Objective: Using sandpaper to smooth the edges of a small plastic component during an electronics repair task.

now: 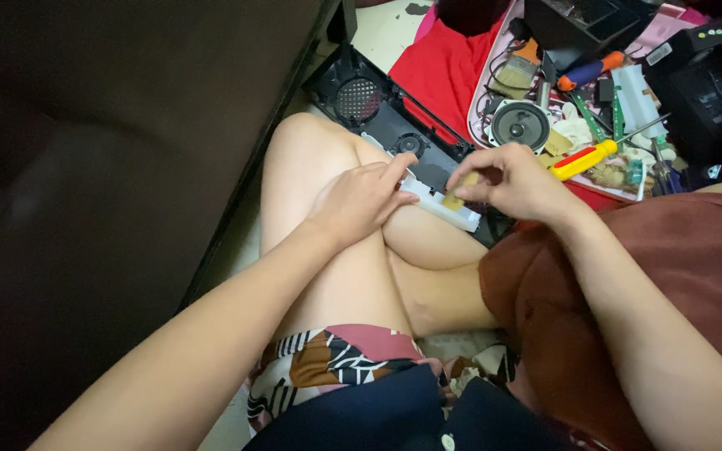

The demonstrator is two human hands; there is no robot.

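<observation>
I sit on the floor with my knees up. My left hand [363,199] rests on my knee and pinches the end of a white plastic strip [444,207] that belongs to a black speaker housing [382,104] lying on the floor beyond my legs. My right hand [511,179] holds a small tan piece [455,199] between thumb and fingers, pressed against that white strip. Both hands are close together over the strip.
A pink tray [482,79] at the upper right holds a round speaker driver [520,124], a yellow and red screwdriver [585,159], an orange and blue screwdriver [591,71], a brush [518,71] and green circuit boards. A red cloth [444,63] lies beside it. Dark furniture [110,167] fills the left.
</observation>
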